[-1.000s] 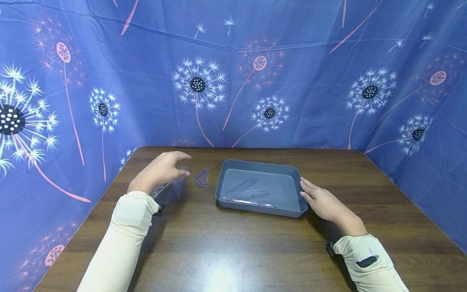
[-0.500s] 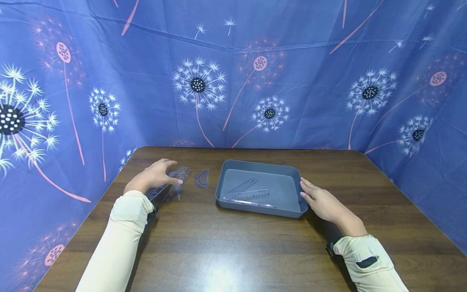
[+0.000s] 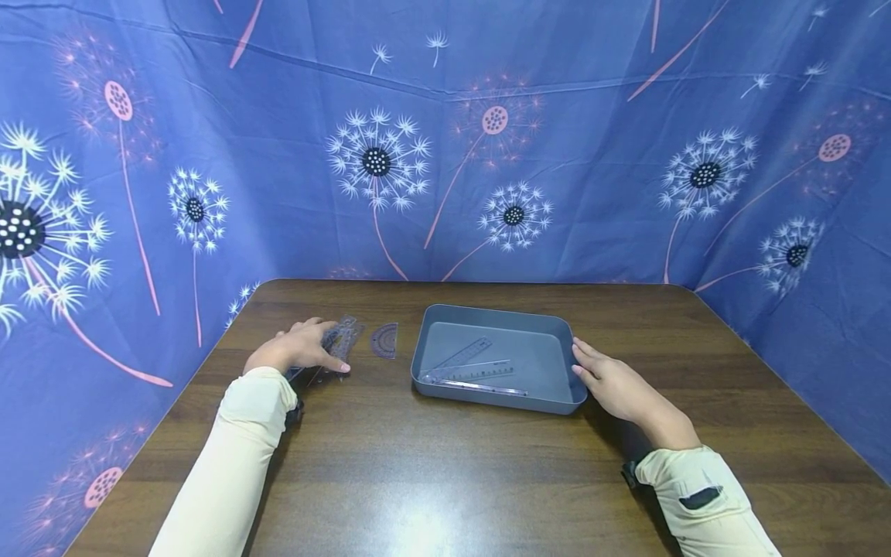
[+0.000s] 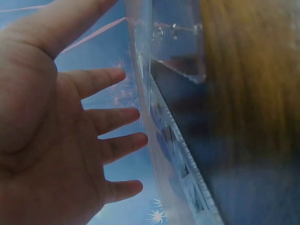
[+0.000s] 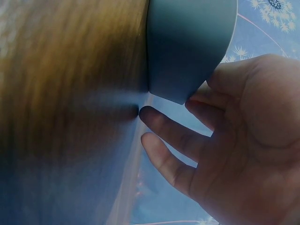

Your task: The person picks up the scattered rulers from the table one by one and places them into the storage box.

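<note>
My left hand (image 3: 295,348) is low over clear plastic drawing pieces (image 3: 346,333) at the table's left, some like set squares. Its fingers are spread and partly cover them. From the left wrist, the palm faces a clear strip with a notched edge (image 4: 180,159); nothing is gripped. A clear protractor (image 3: 385,340) lies flat to their right. My right hand (image 3: 616,387) rests against the right end of a grey tray (image 3: 487,404), fingers extended at the outer wall. Inside the tray lie a clear ruler (image 3: 468,353) and other thin clear strips (image 3: 483,387).
The wooden table (image 3: 390,464) reaches back to a blue curtain (image 3: 431,193) with dandelion prints. Bare tabletop lies in front of the tray, and a narrow strip of it separates the protractor from the tray.
My left hand has come down onto the clear plastic pieces, its fingertips lower and nearer the table. My right hand and the tray have stayed in place.
</note>
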